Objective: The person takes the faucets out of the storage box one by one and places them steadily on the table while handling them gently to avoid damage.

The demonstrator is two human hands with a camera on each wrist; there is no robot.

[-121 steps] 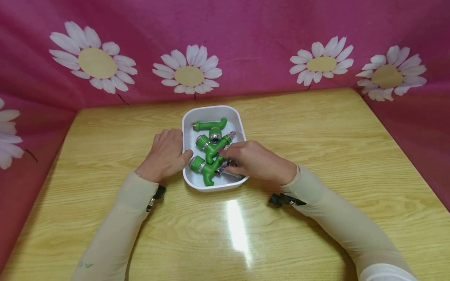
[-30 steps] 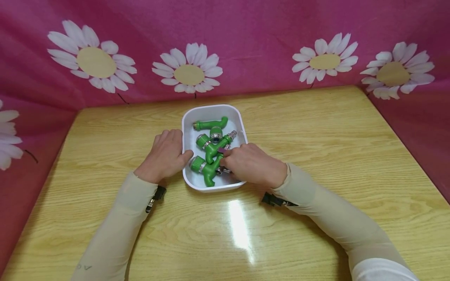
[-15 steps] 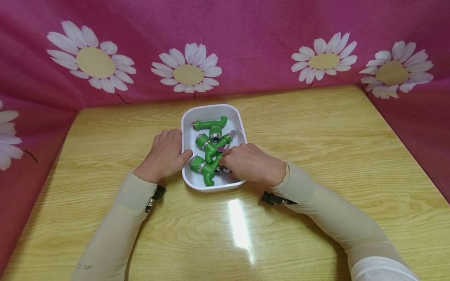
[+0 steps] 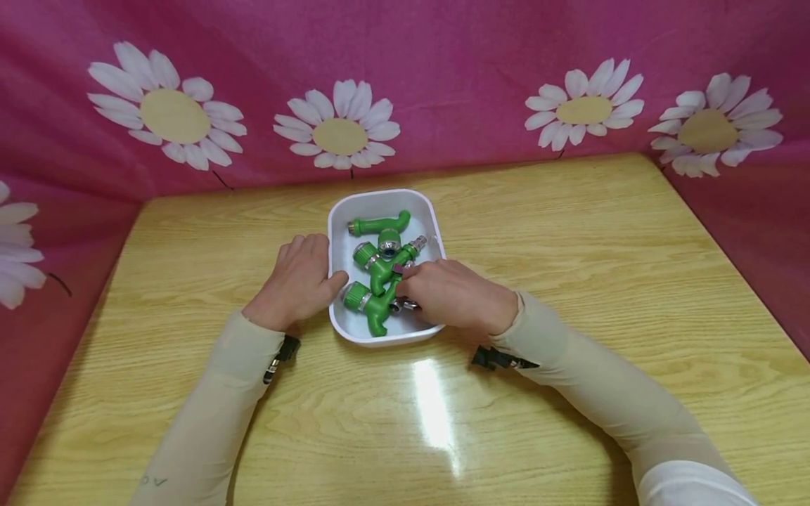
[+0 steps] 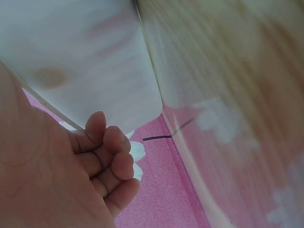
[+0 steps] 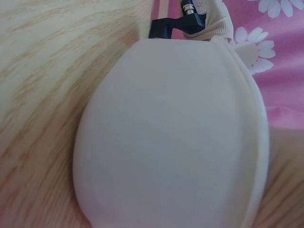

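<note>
A white tub (image 4: 430,211) holds several green plastic taps: a slim one (image 4: 377,223) at the back, one with a ribbed knob (image 4: 382,270) in the middle and another (image 4: 373,309) in front. My left hand (image 4: 297,281) holds the tub's left rim, thumb over the edge and fingers outside. In the left wrist view its fingers (image 5: 107,166) curl close to the tub's outer wall. Over the right rim reaches my right hand (image 4: 452,292), fingers curled down round a chrome tap (image 4: 410,305), mostly hidden. A small purple piece (image 4: 397,268) shows by the knuckles.
The tub stands on a wood-grain table (image 4: 569,246). Behind rises a pink cloth (image 4: 455,105) printed with white daisies. The tub's outer wall (image 6: 171,133) fills most of the right wrist view.
Four seconds ago the right hand's fingers were spread around the chrome tap; they have since closed and sunk lower into the tub. The left hand stays put, and the last second shows little movement.
</note>
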